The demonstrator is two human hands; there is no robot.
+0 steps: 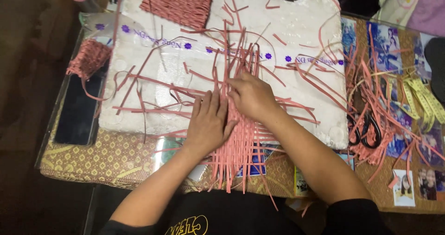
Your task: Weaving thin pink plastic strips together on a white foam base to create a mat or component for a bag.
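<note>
We keep our left hand [209,124] spread flat, palm down, on the half-woven mat [241,137] of pink strips, most likely to pin the crossed strips so they do not slide apart. Our right hand [252,96] rests just beyond it on the mat's far part, fingers curled down onto the strips; whether it pinches one strip we cannot tell. The mat lies on the near edge of the white foam board [296,36], its loose ends hanging over the counter [116,158] toward us, and the board seems to give a soft, even bed for pressing. A finished woven square [178,3] sits at the board's far left corner, a smaller woven piece [89,58] just off its left edge above a dark phone [79,114]. Black-handled scissors [366,128] and yellow strips [424,100] lie right of the board among pink offcuts, within reach
</note>
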